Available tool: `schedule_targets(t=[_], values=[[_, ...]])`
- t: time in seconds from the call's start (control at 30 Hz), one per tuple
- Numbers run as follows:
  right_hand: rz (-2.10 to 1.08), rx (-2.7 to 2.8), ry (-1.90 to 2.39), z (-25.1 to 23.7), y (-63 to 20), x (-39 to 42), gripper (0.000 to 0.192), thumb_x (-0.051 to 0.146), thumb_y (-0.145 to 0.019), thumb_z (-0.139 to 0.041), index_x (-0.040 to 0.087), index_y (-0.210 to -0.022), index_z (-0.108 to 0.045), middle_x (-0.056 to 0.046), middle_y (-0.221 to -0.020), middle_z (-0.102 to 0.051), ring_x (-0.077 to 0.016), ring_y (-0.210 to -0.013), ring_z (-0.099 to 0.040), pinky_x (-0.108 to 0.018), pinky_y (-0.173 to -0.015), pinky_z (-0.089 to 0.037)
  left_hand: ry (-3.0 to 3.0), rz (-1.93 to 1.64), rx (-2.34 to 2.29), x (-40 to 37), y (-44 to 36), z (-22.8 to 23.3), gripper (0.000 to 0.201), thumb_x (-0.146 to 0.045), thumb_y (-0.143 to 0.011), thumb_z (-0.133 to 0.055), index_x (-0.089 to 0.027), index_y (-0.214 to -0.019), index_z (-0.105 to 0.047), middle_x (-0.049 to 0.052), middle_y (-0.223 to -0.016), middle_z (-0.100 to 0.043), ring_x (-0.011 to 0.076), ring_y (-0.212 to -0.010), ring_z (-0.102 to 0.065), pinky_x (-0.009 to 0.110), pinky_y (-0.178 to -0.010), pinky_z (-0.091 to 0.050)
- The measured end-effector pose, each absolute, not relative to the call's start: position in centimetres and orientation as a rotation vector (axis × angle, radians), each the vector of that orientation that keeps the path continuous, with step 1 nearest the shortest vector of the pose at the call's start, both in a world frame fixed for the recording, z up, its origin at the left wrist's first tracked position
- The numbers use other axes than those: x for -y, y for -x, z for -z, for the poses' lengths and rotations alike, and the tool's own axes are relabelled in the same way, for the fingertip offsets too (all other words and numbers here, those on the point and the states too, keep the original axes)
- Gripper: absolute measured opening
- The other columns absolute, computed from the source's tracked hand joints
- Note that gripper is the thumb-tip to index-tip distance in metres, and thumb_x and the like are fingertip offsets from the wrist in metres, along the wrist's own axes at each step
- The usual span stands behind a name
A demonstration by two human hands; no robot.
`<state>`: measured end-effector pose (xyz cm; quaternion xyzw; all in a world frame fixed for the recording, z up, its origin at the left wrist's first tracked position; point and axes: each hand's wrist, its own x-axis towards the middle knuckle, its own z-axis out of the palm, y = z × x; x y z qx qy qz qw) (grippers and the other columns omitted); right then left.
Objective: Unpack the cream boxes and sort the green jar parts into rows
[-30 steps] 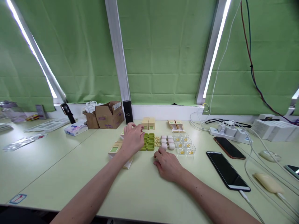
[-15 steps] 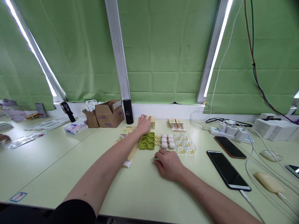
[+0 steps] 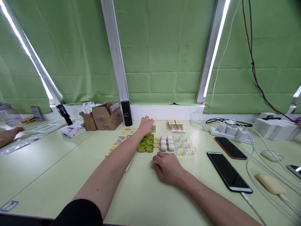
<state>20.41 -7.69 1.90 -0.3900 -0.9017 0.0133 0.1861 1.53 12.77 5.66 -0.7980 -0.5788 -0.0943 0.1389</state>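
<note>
At the back of the layout, my left hand (image 3: 146, 125) is closed at a small tan cardboard box (image 3: 154, 126) with a pale green panel; its fingertips are mostly hidden. Beneath the wrist stand small green square cups (image 3: 150, 147) in rows. To their right come small yellow pieces (image 3: 156, 142), pale pink rounded blocks (image 3: 171, 147) and clear cups with yellow centres (image 3: 181, 152). My right hand (image 3: 168, 168) rests on the table in front of the blocks, holding nothing, fingers loosely bent and thumb apart. More tan boxes (image 3: 124, 135) lie partly behind my left forearm.
Two open tan boxes (image 3: 176, 126) lie at the back. A brown carton (image 3: 107, 117) and black cylinder (image 3: 126, 113) stand back left. Phones (image 3: 229, 172), a power strip (image 3: 231, 135) and white cables fill the right. Another person's hand (image 3: 11, 135) is at far left.
The view has shifted slightly, moving things a little left. My left hand stays at the small box and my right hand stays on the table. The other person's hand reaches further in.
</note>
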Motion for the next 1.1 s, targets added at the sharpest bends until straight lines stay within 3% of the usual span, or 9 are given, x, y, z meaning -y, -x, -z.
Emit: schedule_targets(t=[0.17, 0.33, 0.47, 0.63, 0.83, 1.0, 1.1], values=[[-0.048, 2.539, 1.106, -2.0, -20.5, 7.7, 0.017, 0.029, -0.098, -0.055, 0.022, -0.103, -0.069, -0.005, -0.097, -0.073, -0.0183, -0.080, -0.064, -0.032, -0.059, -0.024, 2.324, 0.380, 1.705, -12.4, -1.8, -6.4, 0.035, -0.017, -0.080, -0.067, -0.015, -0.113, -0.057, 0.018, -0.113, -0.068, 0.0351, -0.120, -0.045, 0.049, -0.102, -0.033], [-0.003, 2.435, 1.091, -1.8, -21.2, 7.0, 0.015, 0.027, -0.097, -0.056, 0.021, -0.098, -0.069, -0.005, -0.095, -0.073, -0.0182, -0.079, -0.063, -0.031, -0.060, -0.025, 2.323, 0.586, 1.671, -10.6, -2.0, -8.3, 0.037, -0.019, -0.085, -0.066, -0.018, -0.119, -0.052, 0.015, -0.123, -0.064, 0.0335, -0.123, -0.043, 0.045, -0.101, -0.036], [0.074, 2.210, 1.075, -1.8, -22.3, 5.8, 0.020, 0.022, -0.098, -0.049, 0.019, -0.090, -0.068, -0.005, -0.086, -0.072, -0.0179, -0.076, -0.061, -0.030, -0.064, -0.030, 2.325, 0.747, 1.598, -7.1, -2.1, -9.9, 0.038, -0.023, -0.089, -0.064, -0.020, -0.123, -0.048, 0.013, -0.128, -0.060, 0.0315, -0.125, -0.045, 0.043, -0.103, -0.040], [0.040, 1.807, 1.142, -2.2, -23.9, 4.1, 0.025, 0.025, -0.099, -0.045, 0.019, -0.089, -0.068, -0.006, -0.079, -0.069, -0.0193, -0.074, -0.060, -0.029, -0.068, -0.037, 2.449, 1.008, 1.403, -0.1, -2.4, -10.8, 0.035, -0.015, -0.086, -0.062, -0.022, -0.118, -0.049, 0.009, -0.119, -0.063, 0.0295, -0.116, -0.057, 0.047, -0.105, -0.040], [-0.148, 1.633, 1.222, -2.1, -24.6, 3.3, 0.031, 0.035, -0.101, -0.043, 0.021, -0.089, -0.068, -0.003, -0.075, -0.070, -0.0190, -0.067, -0.059, -0.028, -0.065, -0.038, 2.703, 0.946, 1.502, 6.7, -3.1, -8.5, 0.034, -0.019, -0.087, -0.062, -0.025, -0.119, -0.050, 0.010, -0.119, -0.065, 0.0320, -0.114, -0.059, 0.051, -0.105, -0.039], [-0.167, 1.679, 1.238, -1.6, -24.3, 3.3, 0.030, 0.035, -0.100, -0.043, 0.021, -0.092, -0.068, -0.003, -0.075, -0.070, -0.0188, -0.066, -0.061, -0.028, -0.065, -0.038, 2.850, 0.903, 1.423, 8.3, -3.3, -5.3, 0.039, -0.013, -0.083, -0.063, -0.026, -0.118, -0.052, 0.009, -0.118, -0.067, 0.0308, -0.113, -0.061, 0.053, -0.110, -0.035], [-0.177, 1.716, 1.225, -1.3, -23.9, 3.5, 0.026, 0.034, -0.098, -0.046, 0.022, -0.093, -0.068, -0.002, -0.075, -0.071, -0.0185, -0.066, -0.062, -0.028, -0.065, -0.040, 2.870, 0.980, 1.466, 8.5, -3.0, -4.6, 0.044, -0.021, -0.085, -0.067, -0.026, -0.125, -0.051, 0.011, -0.127, -0.064, 0.0325, -0.121, -0.058, 0.054, -0.111, -0.035]])
